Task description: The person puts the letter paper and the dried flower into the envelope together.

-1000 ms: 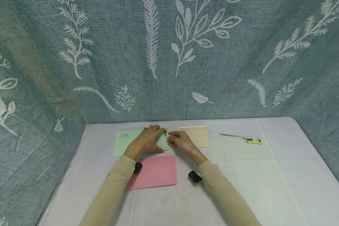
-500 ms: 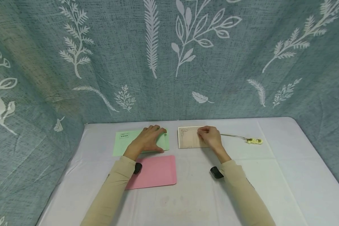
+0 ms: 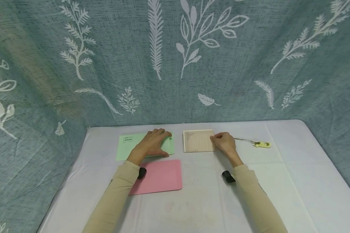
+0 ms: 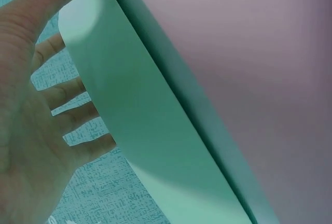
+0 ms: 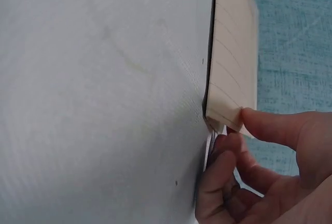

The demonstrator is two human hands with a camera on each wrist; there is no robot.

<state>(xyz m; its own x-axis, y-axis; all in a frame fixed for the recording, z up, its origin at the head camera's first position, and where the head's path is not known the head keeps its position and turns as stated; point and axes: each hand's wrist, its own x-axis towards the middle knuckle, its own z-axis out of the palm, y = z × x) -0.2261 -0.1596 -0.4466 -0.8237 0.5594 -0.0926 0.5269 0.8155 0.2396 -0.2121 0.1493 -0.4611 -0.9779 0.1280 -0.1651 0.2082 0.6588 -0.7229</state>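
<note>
The left hand [image 3: 151, 143] lies with fingers spread across the green envelope [image 3: 130, 148], far and left on the surface [image 3: 198, 200], while the right hand [image 3: 226, 143] pinches the right edge of the lined notepad [image 3: 199, 141], which lies just right of that envelope

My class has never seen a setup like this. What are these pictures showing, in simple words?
There is no robot, only a person. The wide picture comes from a camera worn on the head; the two close ones come from cameras on the left and right wrists. On the white-covered table lie a green envelope, a pink envelope, lined cream paper and a slim stick with a yellow end. The left hand is spread across the green envelope, and the right hand pinches the lined cream paper by one end.
</note>
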